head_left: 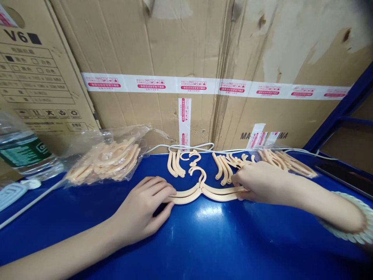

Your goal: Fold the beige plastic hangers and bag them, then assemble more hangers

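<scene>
"What are your hands doing?"

"My left hand (150, 203) has its thumb and fingers closed on the left end of a hanger (201, 189). My right hand (259, 182) grips the other end."

"Where is the hanger, then?"

"Between them, over the blue table (210, 245), hook pointing away from me, two curved bars to each side. Whether it's slightly lifted, I can't tell."

"And around it?"

"Just past its hook lie small loose hooks (194, 159), with curved pieces (176, 165) to their left and more near my right hand. Farther left there's a clear bag (109, 157) of pieces, then a bottle (26, 153)."

"Behind all that?"

"A white cord (190, 147), then a cardboard box (131, 109)."
</scene>
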Demonstrator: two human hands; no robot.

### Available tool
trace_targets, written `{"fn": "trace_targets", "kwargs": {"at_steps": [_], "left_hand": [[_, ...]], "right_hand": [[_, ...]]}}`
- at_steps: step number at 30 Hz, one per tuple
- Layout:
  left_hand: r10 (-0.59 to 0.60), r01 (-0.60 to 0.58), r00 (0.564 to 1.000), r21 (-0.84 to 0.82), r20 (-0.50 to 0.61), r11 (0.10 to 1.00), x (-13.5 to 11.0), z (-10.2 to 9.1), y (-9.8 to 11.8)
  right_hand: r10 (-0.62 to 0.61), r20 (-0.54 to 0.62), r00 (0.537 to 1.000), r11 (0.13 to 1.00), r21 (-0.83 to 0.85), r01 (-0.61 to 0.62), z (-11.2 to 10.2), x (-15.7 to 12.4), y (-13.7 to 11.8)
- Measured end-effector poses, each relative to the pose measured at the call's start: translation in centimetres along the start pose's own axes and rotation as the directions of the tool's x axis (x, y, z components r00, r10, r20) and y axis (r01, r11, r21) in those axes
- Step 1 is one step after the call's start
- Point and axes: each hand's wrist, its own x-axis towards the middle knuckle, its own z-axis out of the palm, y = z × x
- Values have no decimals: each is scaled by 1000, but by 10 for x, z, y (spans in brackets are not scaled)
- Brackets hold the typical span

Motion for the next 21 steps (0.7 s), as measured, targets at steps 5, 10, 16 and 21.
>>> {"fn": "trace_targets", "kwargs": {"at_steps": [5, 10, 16, 21], "left_hand": [[-14, 14, 1000, 22, 3, 1000, -2, 0, -1], [-16, 15, 1000, 22, 13, 1000, -1, 0, 0], [-91, 90, 995, -23, -41, 996, -1, -1, -4], [-167, 165, 986, -130, -6, 978, 7, -11, -19]], "right_hand": [[1, 2, 1000, 1000, -2, -1, 1, 2, 1], [2, 19, 1000, 1000, 23, -2, 0, 3, 3], [15, -16, 1000, 995, 95, -13, 0, 0, 10], [25, -186, 982, 992, 123, -2, 0, 2, 13]]}}
